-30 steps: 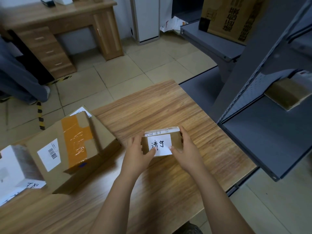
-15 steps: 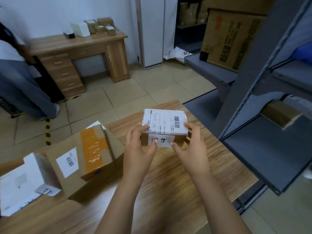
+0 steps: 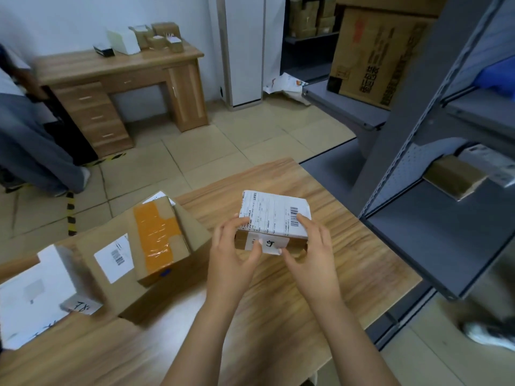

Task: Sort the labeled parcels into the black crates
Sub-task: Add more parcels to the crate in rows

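Grey shelf rack (image 3: 418,129) stands close on your right, and its upright rises just past the worktop (image 3: 356,263) edge. Swing the parcel that way and you could clip it. No black crates are in view, so you must turn to find one. Judged main risk: wrong crate, because your left hand (image 3: 231,254) covers part of the handwritten label (image 3: 271,243) and only one character reads.

The small parcel (image 3: 274,215) is in the air above the worktop, near its right side. Both hands are clamped on it, the right hand (image 3: 312,252) at the other end, with fingers on the printed top and thumbs on the front. It looks like a fingertip hold only, so a slip would drop it flat on the worktop.

Around you: another person (image 3: 33,140) stands on the floor far left, and a desk (image 3: 119,68) sits at the back wall. The taped carton (image 3: 156,246) lies just left of your hands and the white parcel (image 3: 33,288) is at the far left. Both block a leftward sweep at worktop height.
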`<state>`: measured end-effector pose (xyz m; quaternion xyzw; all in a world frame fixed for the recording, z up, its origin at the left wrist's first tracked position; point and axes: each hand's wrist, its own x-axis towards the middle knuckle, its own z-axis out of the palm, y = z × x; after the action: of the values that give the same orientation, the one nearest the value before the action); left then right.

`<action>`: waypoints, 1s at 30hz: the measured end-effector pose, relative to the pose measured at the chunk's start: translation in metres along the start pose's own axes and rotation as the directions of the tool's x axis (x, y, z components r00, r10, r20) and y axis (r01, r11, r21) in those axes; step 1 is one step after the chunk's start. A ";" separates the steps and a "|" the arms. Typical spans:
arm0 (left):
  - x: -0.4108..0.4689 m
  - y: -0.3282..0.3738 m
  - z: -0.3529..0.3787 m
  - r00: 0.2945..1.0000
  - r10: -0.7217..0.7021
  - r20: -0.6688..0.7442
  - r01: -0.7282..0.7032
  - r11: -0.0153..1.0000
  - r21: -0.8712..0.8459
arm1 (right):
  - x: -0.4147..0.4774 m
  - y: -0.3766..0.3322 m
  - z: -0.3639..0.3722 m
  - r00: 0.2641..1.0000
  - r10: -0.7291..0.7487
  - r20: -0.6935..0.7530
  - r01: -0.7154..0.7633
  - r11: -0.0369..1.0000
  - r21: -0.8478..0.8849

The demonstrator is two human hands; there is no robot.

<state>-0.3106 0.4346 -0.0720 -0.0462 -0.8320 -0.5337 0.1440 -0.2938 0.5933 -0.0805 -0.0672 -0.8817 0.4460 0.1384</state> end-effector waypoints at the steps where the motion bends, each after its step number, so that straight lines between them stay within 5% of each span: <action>1: -0.006 -0.010 0.004 1.000 -0.025 0.011 0.025 1.000 0.001 | -0.008 0.009 0.006 0.999 0.033 0.017 -0.033 0.999 -0.004; 9: -0.065 -0.075 0.034 0.957 -0.261 0.124 0.252 0.964 0.078 | -0.058 0.071 0.039 0.965 0.219 0.148 -0.216 0.976 -0.036; 14: -0.067 -0.089 0.039 0.932 -0.318 0.173 0.296 0.945 0.139 | -0.060 0.082 0.034 0.969 0.181 0.169 -0.172 0.983 -0.065; 18: -0.073 -0.077 0.046 0.929 -0.363 0.077 0.348 0.924 0.158 | -0.026 0.089 0.023 0.965 0.112 0.235 -0.093 0.992 -0.088; 26: -0.075 -0.070 0.069 0.829 -0.539 0.151 0.546 0.838 -0.006 | 0.015 0.105 0.026 0.844 0.084 0.530 -0.068 0.996 -0.050; 30: -0.070 -0.082 0.068 0.853 -0.478 0.212 0.488 0.873 0.007 | 0.017 0.108 0.020 0.758 0.058 0.649 -0.095 0.995 0.022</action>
<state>-0.2758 0.4667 -0.1904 0.1055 -0.8145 -0.5645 -0.0828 -0.3163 0.6466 -0.1759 0.0587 -0.8594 0.4706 -0.1910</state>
